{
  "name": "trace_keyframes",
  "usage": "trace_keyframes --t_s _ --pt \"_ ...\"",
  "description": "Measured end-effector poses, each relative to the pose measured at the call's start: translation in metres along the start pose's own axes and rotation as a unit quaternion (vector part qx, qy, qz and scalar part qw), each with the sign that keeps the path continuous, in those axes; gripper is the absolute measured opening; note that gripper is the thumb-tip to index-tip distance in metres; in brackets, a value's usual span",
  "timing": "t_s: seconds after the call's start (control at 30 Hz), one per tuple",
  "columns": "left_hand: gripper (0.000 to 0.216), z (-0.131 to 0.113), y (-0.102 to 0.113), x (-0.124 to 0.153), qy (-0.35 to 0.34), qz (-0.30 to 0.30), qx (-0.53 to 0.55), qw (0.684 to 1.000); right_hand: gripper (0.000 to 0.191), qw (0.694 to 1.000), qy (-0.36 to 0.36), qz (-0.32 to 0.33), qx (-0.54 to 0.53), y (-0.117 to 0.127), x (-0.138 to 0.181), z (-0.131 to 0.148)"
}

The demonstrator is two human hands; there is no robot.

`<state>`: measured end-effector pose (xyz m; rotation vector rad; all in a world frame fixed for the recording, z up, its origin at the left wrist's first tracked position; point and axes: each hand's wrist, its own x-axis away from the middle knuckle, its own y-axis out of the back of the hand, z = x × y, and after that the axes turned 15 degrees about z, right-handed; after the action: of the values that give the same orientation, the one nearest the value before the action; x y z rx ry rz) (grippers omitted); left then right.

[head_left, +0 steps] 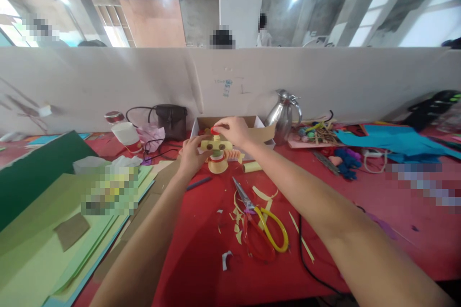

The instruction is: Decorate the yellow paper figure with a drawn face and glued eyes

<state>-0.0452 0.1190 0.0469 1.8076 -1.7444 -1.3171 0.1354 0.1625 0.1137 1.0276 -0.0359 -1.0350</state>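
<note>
A small yellow paper figure (218,156) with round eyes and a folded paper arm stands on the red table (201,249). My left hand (190,153) wraps its left side, fingers curled round it. My right hand (232,130) pinches a small red piece (214,130) on top of the figure's head. Both arms stretch forward from the near edge. Close to me lie scissors (257,220) with red and yellow handles among yellow paper scraps.
Green and yellow card sheets (43,240) lie at the left. An open cardboard box (259,127) sits behind the figure, with a dark pouch (172,120), a steel jug (283,115), craft bits and blue cloth (396,141) along the partition. A black cable (306,259) crosses the table.
</note>
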Motion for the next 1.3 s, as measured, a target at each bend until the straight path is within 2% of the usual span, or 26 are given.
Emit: trace_keyframes --t_s 0.17,0.3,0.37,0.43,0.47,0.57,0.67,0.77,0.87,0.97,1.07,1.13,1.2,1.3 --pt "0.039 -0.001 -0.004 -0.003 0.003 0.002 -0.018 1.000 0.015 0.996 -0.023 -0.078 -0.029 0.021 0.015 0.011" --pt "0.041 0.002 -0.005 -0.002 0.007 -0.008 -0.032 0.999 0.017 0.991 -0.069 -0.117 -0.020 0.033 0.058 0.004" --pt "0.045 0.003 -0.003 0.000 0.012 -0.016 -0.034 0.999 0.019 0.987 -0.138 -0.074 0.019 0.028 0.090 -0.007" --pt "0.050 0.004 0.000 0.002 0.007 -0.027 -0.030 0.999 0.017 0.971 -0.213 0.053 0.099 0.014 0.123 -0.021" --pt "0.050 0.004 0.002 0.002 0.002 -0.035 -0.028 0.999 0.019 0.952 -0.248 0.107 0.145 0.005 0.138 -0.029" --pt "0.041 -0.001 0.007 0.005 -0.004 -0.086 -0.020 0.996 0.022 0.932 -0.284 0.146 0.171 -0.022 0.169 -0.048" --pt "0.026 -0.012 0.007 0.011 -0.004 -0.137 -0.020 0.990 0.022 0.927 -0.288 0.156 0.183 -0.039 0.179 -0.055" --pt "0.019 -0.026 0.001 0.017 -0.034 -0.140 -0.033 0.989 0.018 0.926 -0.286 0.151 0.195 -0.041 0.180 -0.047" --pt "0.020 -0.032 -0.010 0.021 -0.047 -0.129 -0.045 0.990 0.019 0.930 -0.277 0.137 0.197 -0.028 0.187 -0.033" --pt "0.029 -0.030 -0.019 0.022 -0.058 -0.107 -0.053 0.991 0.022 0.933 -0.281 0.102 0.200 -0.003 0.204 -0.028" --pt "0.038 -0.023 -0.027 0.018 -0.065 -0.100 -0.059 0.991 0.020 0.895 -0.376 0.071 0.230 0.022 0.222 -0.039" --pt "0.039 -0.020 -0.031 0.015 -0.053 -0.106 -0.063 0.991 0.018 0.863 -0.439 0.081 0.238 0.030 0.229 -0.051" --pt "0.036 -0.018 -0.034 0.013 -0.033 -0.115 -0.065 0.991 0.019 0.850 -0.462 0.090 0.236 0.029 0.231 -0.064" --pt "0.032 -0.015 -0.033 0.011 -0.003 -0.120 -0.052 0.991 0.031 0.840 -0.494 0.078 0.210 0.017 0.229 -0.078"
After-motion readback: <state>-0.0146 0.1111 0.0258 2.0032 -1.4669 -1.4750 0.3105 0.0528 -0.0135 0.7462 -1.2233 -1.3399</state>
